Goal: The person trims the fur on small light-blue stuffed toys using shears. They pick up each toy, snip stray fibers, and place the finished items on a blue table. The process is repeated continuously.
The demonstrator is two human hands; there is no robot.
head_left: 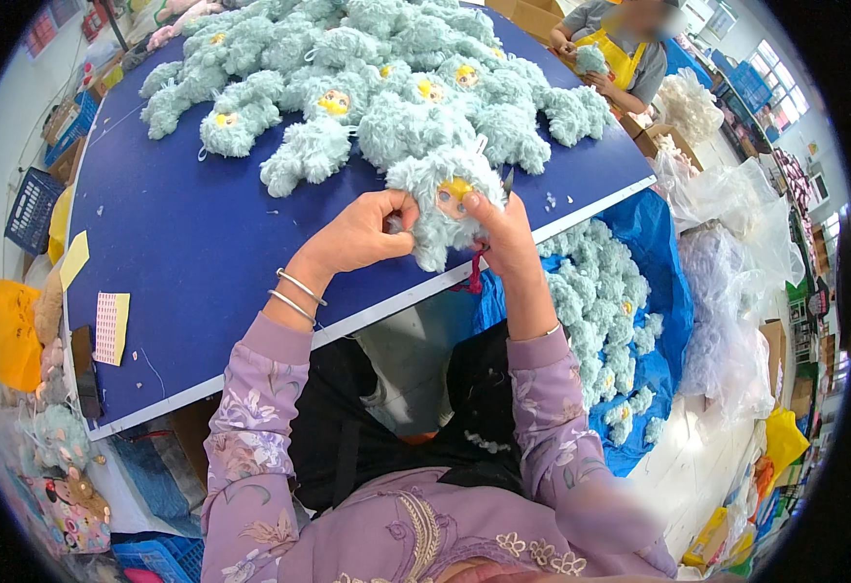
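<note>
A fluffy pale-blue plush doll (431, 216) with a yellow fringe and a small face is held up between my hands at the table's near edge. My left hand (368, 231) pinches the fur on the doll's left side. On the other side, my right hand (506, 233) grips it with the thumb beside the face. A dark pointed tool tip (509, 183) sticks up behind the right fingers; the rest of it is hidden. Below that hand hangs a magenta cord (474, 277). Just beyond lies a heap of similar plush dolls (411, 126).
The blue table (202, 243) has a white edge. At its left lie a printed sticker sheet (111, 328) and a dark flat strip (85, 369). Right of my arm, a blue sack (673, 321) holds more plush dolls. A co-worker in a yellow apron (618, 63) stands at the far right.
</note>
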